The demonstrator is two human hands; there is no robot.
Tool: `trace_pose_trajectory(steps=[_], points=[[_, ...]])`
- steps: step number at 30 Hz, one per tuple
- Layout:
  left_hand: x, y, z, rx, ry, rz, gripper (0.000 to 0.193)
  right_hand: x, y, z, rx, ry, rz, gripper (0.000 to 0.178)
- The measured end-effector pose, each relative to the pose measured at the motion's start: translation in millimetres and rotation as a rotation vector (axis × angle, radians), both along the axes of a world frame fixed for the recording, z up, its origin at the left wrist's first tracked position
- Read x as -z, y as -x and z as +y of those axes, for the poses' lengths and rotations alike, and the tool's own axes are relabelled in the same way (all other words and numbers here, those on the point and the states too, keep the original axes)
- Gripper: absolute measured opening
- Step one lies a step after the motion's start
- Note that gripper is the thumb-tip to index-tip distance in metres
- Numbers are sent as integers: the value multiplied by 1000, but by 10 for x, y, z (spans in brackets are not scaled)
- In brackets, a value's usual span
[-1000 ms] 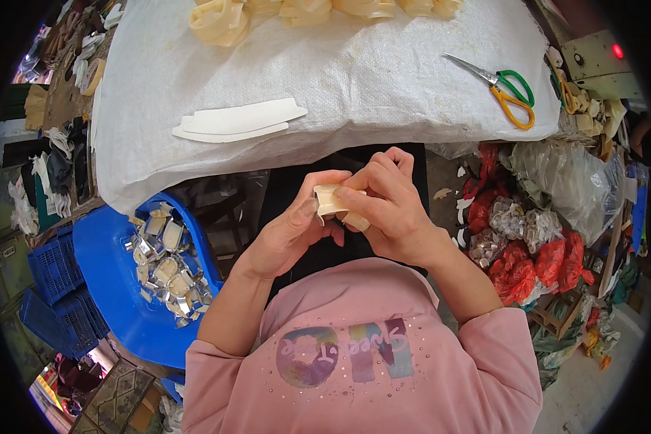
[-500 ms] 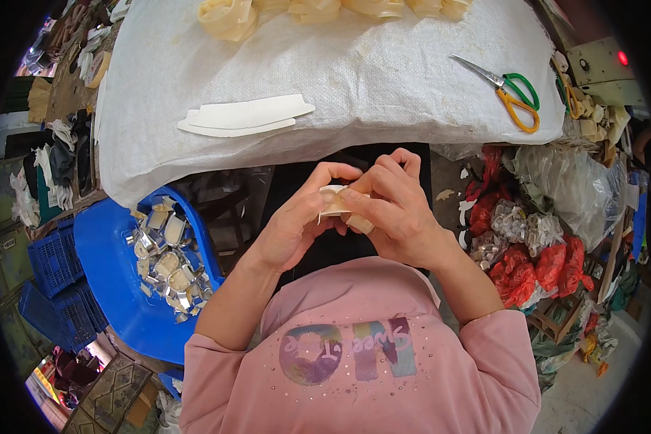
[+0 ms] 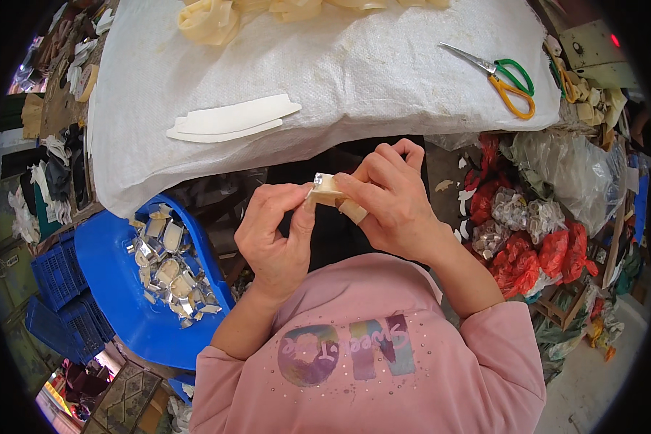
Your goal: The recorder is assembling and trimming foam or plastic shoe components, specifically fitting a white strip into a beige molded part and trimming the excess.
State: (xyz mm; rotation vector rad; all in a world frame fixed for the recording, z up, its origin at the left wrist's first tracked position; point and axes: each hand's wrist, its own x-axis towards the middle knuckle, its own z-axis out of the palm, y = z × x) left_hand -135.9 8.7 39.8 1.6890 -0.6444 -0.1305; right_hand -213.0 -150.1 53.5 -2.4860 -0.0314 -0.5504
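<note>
Over my lap, my right hand [image 3: 390, 195] grips a small cream piece [image 3: 328, 186] that is curved like a loop and has a bit of shiny metal at its far corner. The thumb presses on its upper face, and part of the piece shows below that thumb. My left hand [image 3: 276, 233] pinches a thin pale edge at the left end of the piece between thumb and forefinger. Two white curved strips [image 3: 231, 117] lie overlapping on the white woven sheet [image 3: 354, 79] ahead. Further right on the sheet rest scissors [image 3: 496, 72] with one green and one orange handle.
A blue plastic tub [image 3: 112, 282] on the left holds many silver and cream pieces [image 3: 170, 267]. Rolled cream bands [image 3: 210, 22] line the sheet's far edge. Blue crates [image 3: 58, 271] stand further left. Red plastic bags [image 3: 535, 253] and clear plastic [image 3: 571, 181] are heaped on the right.
My left hand has drawn back from around the cream piece and now pinches its left end. More of the piece and its metal corner show. The view has shifted slightly.
</note>
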Motion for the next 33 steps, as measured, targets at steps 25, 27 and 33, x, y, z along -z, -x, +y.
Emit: trace_pose_trajectory(steps=[25, 27, 33], points=[[-54, -59, -4, 199, -209, -77, 8, 112, 89, -60, -46, -51, 74, 29], [-28, -53, -10, 191, -167, -41, 9, 144, 93, -97, -42, -79, 71, 30], [184, -51, -8, 267, 288, 555, 16, 168, 81, -121, -91, -186, -22, 35]])
